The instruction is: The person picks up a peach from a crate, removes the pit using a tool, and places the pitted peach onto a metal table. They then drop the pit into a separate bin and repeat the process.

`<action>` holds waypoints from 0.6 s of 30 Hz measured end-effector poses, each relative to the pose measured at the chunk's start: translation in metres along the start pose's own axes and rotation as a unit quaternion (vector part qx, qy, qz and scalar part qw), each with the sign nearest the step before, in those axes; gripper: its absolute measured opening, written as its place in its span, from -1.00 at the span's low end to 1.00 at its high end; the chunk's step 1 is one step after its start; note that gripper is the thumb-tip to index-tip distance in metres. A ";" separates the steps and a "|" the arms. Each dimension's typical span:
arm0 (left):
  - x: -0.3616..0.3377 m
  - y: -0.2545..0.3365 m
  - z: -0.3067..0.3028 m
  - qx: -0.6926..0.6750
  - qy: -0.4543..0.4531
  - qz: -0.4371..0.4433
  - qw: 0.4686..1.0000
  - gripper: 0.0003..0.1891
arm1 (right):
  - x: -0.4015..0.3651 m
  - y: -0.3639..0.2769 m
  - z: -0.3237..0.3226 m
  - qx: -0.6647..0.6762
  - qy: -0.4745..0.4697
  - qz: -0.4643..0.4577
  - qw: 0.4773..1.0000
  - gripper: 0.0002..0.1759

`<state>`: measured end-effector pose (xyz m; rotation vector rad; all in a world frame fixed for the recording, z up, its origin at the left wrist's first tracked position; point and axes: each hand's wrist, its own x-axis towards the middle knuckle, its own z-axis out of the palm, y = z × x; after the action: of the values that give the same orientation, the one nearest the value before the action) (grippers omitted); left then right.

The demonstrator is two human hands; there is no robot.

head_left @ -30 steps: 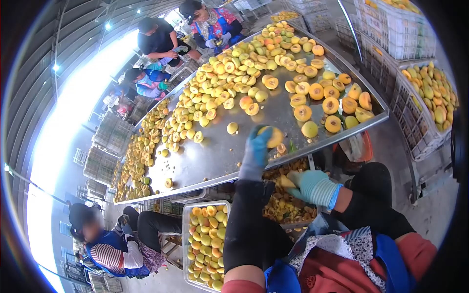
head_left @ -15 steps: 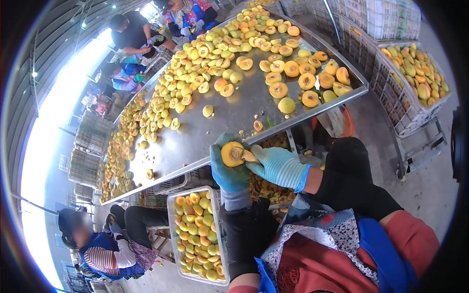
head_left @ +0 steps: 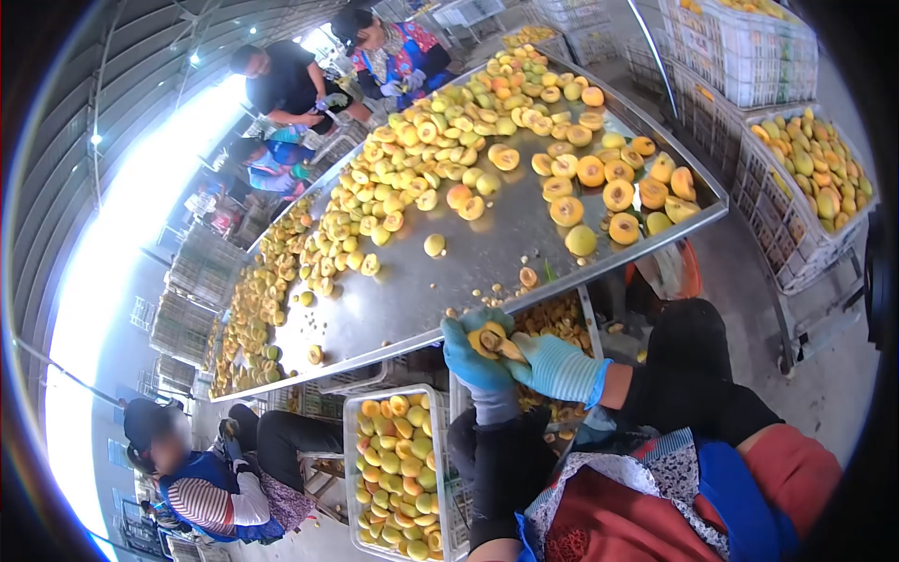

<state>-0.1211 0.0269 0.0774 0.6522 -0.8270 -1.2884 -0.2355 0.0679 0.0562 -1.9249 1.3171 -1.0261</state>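
Note:
In a teal glove, my left hand [head_left: 476, 361] is wrapped round a halved yellow fruit [head_left: 487, 339], its cut face turned up. My right hand [head_left: 562, 367], in a striped light-blue glove, grips a small tool [head_left: 510, 349] whose end is at the middle of the cut face. Both hands are close together at the near edge of a metal table [head_left: 403, 272]. Many halved fruits [head_left: 412, 150] are spread over that table.
A white crate [head_left: 351, 468] of fruit stands below the table, left of my legs. Stacked crates [head_left: 763, 201] stand at the right, near an orange bucket [head_left: 691, 269]. A co-worker [head_left: 201, 478] sits at the lower left; other people [head_left: 286, 89] are beyond the table.
The whole view has shifted, so the table and crates appear further right and lower. My hands still hold the fruit and the tool, close together at the table's edge.

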 end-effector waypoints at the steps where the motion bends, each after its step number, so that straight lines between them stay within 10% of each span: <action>1: 0.000 0.003 0.002 0.006 0.014 0.006 1.000 -0.51 | 0.001 0.001 0.001 0.027 -0.014 -0.007 1.000 -0.66; 14: 0.003 0.023 -0.004 0.160 -0.023 -0.045 0.986 -0.47 | -0.003 -0.013 -0.004 0.257 -0.175 0.136 0.940 -0.63; 18: 0.009 0.020 -0.010 0.266 -0.053 -0.062 0.960 -0.49 | -0.002 -0.009 -0.010 0.086 -0.135 0.048 0.986 -0.63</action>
<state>-0.1012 0.0211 0.0892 1.0822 -1.2570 -1.2240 -0.2398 0.0721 0.0687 -1.7809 1.1197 -0.7735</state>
